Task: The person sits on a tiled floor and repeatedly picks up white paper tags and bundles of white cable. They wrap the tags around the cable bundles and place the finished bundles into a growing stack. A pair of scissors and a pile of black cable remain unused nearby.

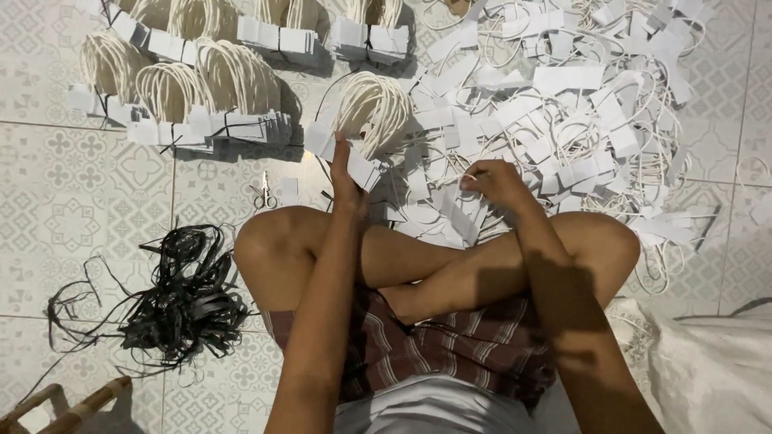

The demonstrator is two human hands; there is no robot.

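The person sat cross-legged on the tiled floor (pixel 96 209), in the middle of gathering loose white paper tags with cord loops into a bundle. The left hand (pixel 347 178) was closed around a growing stack of tags (pixel 366 120), whose cream loops fanned up toward twelve o'clock. The right hand (pixel 494 183) pinched one tag at the near edge of the loose tag pile (pixel 579 104), which spread from one to three o'clock. Finished bundles (pixel 201 88) lay at ten and eleven o'clock, small scissors (pixel 262 193) just beside the left knee, black ties (pixel 181 301) at eight o'clock. Next, I judge, the picked tag must be aligned onto the stack, with the loops on the same side.
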